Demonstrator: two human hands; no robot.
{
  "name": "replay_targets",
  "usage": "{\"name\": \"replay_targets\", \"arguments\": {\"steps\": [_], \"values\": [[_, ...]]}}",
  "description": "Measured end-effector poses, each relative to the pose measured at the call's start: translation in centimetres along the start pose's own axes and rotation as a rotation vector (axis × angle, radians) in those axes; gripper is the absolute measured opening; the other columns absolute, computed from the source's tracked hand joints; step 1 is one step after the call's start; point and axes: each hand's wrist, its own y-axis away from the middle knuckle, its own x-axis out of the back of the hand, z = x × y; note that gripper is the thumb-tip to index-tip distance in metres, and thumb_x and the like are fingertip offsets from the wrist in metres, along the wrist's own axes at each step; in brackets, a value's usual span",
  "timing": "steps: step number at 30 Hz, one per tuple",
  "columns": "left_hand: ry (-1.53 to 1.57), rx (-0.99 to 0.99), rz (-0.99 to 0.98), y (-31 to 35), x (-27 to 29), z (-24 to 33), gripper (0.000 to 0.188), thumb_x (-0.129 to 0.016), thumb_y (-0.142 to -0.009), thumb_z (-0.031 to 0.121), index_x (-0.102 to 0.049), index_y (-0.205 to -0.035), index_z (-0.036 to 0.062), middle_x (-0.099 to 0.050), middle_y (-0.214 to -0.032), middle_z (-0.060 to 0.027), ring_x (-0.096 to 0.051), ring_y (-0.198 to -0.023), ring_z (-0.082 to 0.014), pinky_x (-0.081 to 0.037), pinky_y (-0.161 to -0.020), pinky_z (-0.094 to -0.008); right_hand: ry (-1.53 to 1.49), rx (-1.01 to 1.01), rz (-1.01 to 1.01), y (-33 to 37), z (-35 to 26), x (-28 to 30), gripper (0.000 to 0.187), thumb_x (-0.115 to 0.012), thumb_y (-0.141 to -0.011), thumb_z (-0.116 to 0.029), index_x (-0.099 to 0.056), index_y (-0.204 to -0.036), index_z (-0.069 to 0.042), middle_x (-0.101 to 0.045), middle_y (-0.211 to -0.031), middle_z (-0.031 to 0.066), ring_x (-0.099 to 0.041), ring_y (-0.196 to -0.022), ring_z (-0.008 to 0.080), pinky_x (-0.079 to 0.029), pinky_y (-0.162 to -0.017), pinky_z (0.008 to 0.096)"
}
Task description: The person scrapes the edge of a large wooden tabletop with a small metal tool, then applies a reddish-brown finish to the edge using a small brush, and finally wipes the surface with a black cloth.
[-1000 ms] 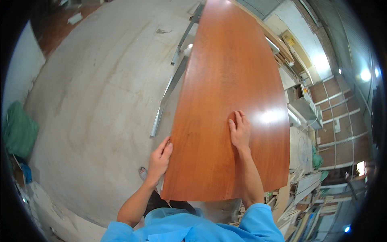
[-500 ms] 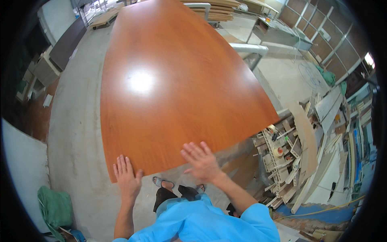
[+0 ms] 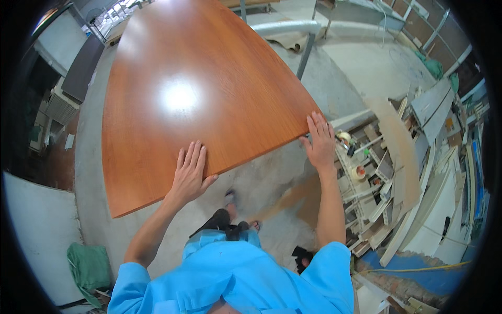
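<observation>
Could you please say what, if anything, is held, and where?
Left hand lies open on the brown panel; right hand touches its right corner, but gripping is unclear.

super orangey-brown panel [image 3: 225,99] with streaky wood grain, bright blue shirt [image 3: 225,277], deep green cloth [image 3: 89,267], kinda dull grey floor [image 3: 282,178]

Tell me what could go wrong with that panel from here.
The left hand has its fingers flat on the panel, so they could slip.
The right hand is at the corner nearest the scraps; a swing that way might snag them.
A foot shows close to the near edge, so a drop might hit it.
</observation>
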Motion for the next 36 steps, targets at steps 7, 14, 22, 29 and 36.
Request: {"name": "replay_targets", "arguments": {"steps": [7,14,22,29,36], "values": [[0.031,-0.253,-0.092,-12.4,-2.5,5.6,0.082,-0.054,-0.096,0.044,-0.026,-0.155,-0.006,-0.024,-0.162,-0.026,-0.017,-0.154,-0.0376,-0.011,-0.124,-0.0522,-0.186,-0.213,0.259,1.5,3.1,-5.1,0.071,-0.067,-0.092,-0.043,-0.046,-0.148,-0.006,-0.041,-0.157,0.0163,-0.037,-0.145,0.0361,-0.033,-0.115,0.0509],[0.017,-0.493,-0.027,-8.7,-6.8,13.6,0.059,-0.068,-0.085,0.025,-0.054,-0.137,0.0014,-0.047,-0.149,-0.0247,-0.041,-0.141,-0.0435,-0.026,-0.119,-0.0567,-0.56,-1.133,0.159,17.2,6.9,-20.2,0.051,-0.06,-0.097,-0.036,-0.058,-0.132,0.001,-0.057,-0.134,0.0265,-0.053,-0.127,0.0427,-0.041,-0.107,0.0477],[0.458,0.456,-0.441,-5.4,-49.3,4.0,0.022,-0.061,-0.097,0.016,-0.068,-0.105,-0.0041,-0.071,-0.092,-0.0149,-0.068,-0.088,-0.0204,-0.052,-0.081,-0.0323,-0.789,-1.344,-0.477,49.6,0.0,-40.1,0.041,-0.065,-0.093,-0.028,-0.064,-0.123,0.0,-0.066,-0.124,0.0214,-0.062,-0.115,0.041,-0.048,-0.099,0.0467],[-0.218,0.199,-0.706,-6.8,-82.0,-22.2,0.023,-0.057,-0.096,0.021,-0.07,-0.108,0.0063,-0.073,-0.099,-0.0177,-0.069,-0.097,-0.0381,-0.053,-0.085,-0.0469,-0.669,-1.644,-0.513,67.0,-0.4,-50.2,0.032,-0.063,-0.095,-0.016,-0.065,-0.121,0.003,-0.069,-0.116,0.0218,-0.067,-0.104,0.0375,-0.051,-0.094,0.0429],[-0.188,0.391,-0.422,-10.0,-96.3,-29.5,0.021,-0.058,-0.095,0.02,-0.071,-0.108,0.0095,-0.073,-0.103,-0.0169,-0.068,-0.101,-0.0375,-0.052,-0.088,-0.0478,-0.913,-1.572,-0.663,63.6,-1.2,-57.1,0.029,-0.059,-0.099,-0.014,-0.065,-0.119,0.006,-0.071,-0.111,0.0162,-0.067,-0.1,0.0225,-0.051,-0.093,0.0363]]}}
